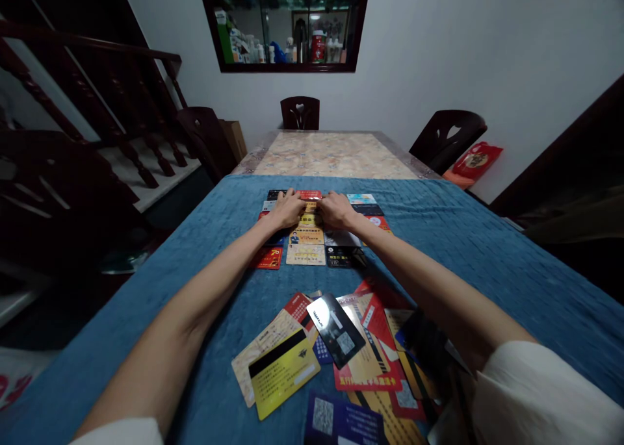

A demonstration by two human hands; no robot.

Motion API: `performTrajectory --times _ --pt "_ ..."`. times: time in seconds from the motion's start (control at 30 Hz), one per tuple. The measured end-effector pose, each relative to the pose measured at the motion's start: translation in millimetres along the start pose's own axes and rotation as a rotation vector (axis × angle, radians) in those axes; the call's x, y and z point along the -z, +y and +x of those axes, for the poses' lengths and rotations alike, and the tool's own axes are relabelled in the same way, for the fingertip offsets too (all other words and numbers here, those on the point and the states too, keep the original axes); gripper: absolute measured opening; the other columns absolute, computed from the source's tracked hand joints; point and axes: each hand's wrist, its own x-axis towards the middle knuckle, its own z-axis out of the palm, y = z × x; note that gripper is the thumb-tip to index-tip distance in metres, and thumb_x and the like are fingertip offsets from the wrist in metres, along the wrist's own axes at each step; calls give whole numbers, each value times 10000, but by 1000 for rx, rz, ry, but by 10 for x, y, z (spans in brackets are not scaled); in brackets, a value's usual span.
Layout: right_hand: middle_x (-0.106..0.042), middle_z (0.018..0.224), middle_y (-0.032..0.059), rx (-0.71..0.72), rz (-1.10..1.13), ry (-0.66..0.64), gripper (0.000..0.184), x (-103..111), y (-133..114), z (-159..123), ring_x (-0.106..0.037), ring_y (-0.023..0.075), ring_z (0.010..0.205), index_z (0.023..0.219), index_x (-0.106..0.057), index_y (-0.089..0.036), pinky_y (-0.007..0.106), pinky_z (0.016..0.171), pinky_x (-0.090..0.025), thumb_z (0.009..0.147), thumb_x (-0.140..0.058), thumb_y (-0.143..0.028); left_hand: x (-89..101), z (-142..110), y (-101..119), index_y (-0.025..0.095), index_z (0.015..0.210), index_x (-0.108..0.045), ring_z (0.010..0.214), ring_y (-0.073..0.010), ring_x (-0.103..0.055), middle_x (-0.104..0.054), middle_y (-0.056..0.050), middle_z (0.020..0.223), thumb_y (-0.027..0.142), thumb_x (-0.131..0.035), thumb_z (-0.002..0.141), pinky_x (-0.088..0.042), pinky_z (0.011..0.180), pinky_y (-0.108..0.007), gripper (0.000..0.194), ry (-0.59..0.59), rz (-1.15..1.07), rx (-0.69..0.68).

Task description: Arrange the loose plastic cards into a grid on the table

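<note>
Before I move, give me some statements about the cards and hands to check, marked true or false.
The left hand and right hand are both at the loose pile. False: both are at the card rows.
A red card lies between the hands. True.
The yellow card shows a black stripe. True.
The loose pile is beyond the rows. False: it is nearer the camera.
A blue cloth lies under the cards. True.

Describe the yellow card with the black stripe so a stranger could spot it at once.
On the blue cloth, look at the loose heap, nearer the viewer than the neat rows. At its left lies a yellow card. Its black stripe and brighter yellow set it apart from the paler card partly beneath it.
</note>
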Motion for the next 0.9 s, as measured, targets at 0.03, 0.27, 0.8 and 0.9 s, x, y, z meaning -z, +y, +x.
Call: performTrajectory --times 0.03,0.27,0.8,0.9 --pt "-694 1231 187 5 -2 1 351 -6 3 4 -575 316 1187 1160 -722 -158 396 934 -479 943 -447 -183 4 -4 3 163 946 -725 1180 -364 -462 -645 -174 1139 160 -478 897 -386 923 -516 252 2 0 -3" --pt "-708 1193 189 31 -17 6 337 -14 9 14 -574 333 1170 1105 -736 -135 414 919 -473 938 -448 -193 47 -28 38 173 982 -737 1186 -366 -458 -649 -173 1133 164 -472 884 -387 944 -531 283 -2 3 -4" --pt "-711 1188 187 37 -36 28 299 160 18 -235 -560 312 1170 1075 -737 -124 376 888 -413 918 -489 -178 153 -248 88 175 1065 -723 1188 -338 -457 -659 -159 1133 131 -516 857 -357 942 -478 296 61 47 8" --pt "-707 1194 188 49 -34 44 292 182 19 -330 -552 319 1161 1087 -733 -128 392 878 -393 905 -515 -199 193 -342 128 180 1077 -728 1187 -334 -460 -667 -148 1119 148 -566 842 -353 953 -471 287 79 38 -2"
